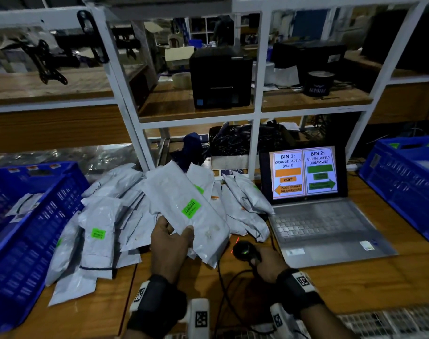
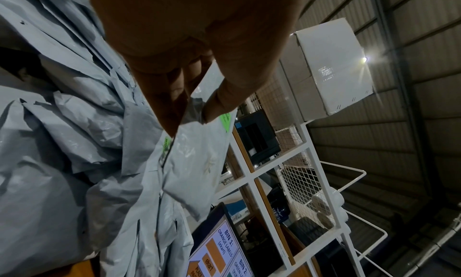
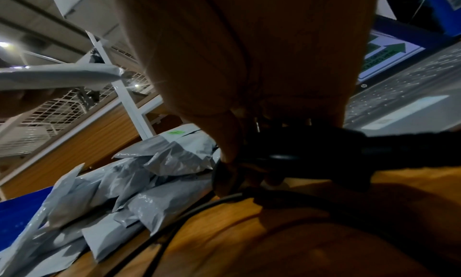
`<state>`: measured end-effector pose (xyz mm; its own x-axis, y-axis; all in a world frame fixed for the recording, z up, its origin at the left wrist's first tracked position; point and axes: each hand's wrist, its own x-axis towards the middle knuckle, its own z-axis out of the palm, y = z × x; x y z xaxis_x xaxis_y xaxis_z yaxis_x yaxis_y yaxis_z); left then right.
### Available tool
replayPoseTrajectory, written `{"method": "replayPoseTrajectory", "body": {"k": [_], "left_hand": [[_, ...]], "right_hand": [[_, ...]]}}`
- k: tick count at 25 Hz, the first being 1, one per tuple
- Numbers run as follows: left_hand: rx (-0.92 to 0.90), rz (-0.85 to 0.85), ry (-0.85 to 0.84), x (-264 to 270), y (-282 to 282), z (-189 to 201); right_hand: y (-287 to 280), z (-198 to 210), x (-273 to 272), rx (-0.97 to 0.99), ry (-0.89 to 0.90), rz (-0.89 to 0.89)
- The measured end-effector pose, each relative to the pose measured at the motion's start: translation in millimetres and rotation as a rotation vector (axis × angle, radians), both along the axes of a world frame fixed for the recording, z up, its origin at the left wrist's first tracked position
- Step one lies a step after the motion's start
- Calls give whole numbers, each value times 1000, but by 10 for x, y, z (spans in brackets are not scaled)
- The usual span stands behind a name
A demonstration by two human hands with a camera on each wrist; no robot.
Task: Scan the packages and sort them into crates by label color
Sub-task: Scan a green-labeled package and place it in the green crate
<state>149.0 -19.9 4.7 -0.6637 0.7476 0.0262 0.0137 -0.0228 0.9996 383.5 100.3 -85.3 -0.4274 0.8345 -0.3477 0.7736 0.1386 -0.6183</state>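
- Struggling to read the small print on the green label, only "XUMMWD" coming through
- Pinching the white package near its lower end with the left hand, thumb on top, lifting it above the package pile
- Wrapping the right hand around the black scanner, fingertips hidden underneath
- Showing "BIN 1: ORANGE LABELS (ekart)" and "BIN 2: GREEN LABELS (XUMMWD)" on the laptop
- Getting cut off at both edges: left blue crate, right blue crate
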Motion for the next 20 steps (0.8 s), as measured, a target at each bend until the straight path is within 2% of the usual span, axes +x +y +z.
{"method": "replayPoseTrajectory", "body": {"k": [4, 6, 9, 11, 13, 15, 20], "left_hand": [[13, -79, 16, 21, 47, 27], [27, -124, -2, 66, 121, 39], [44, -214, -39, 194, 260, 33], [50, -272, -47, 338, 362, 19], [56, -331, -59, 543, 466, 50], [53, -406, -58, 832, 597, 98], [105, -612, -8, 1669, 892, 248]], "right_hand": [[-50, 29, 61, 30, 41, -95], [-116, 166, 115, 125, 77, -184], [-273, 491, 232, 253, 272, -313], [-439, 806, 303, 206, 478, -369], [-582, 1087, 394, 107, 672, -384], [-616, 1203, 582, 104, 772, -424], [-523, 1268, 1377, 218, 861, -548]]}}
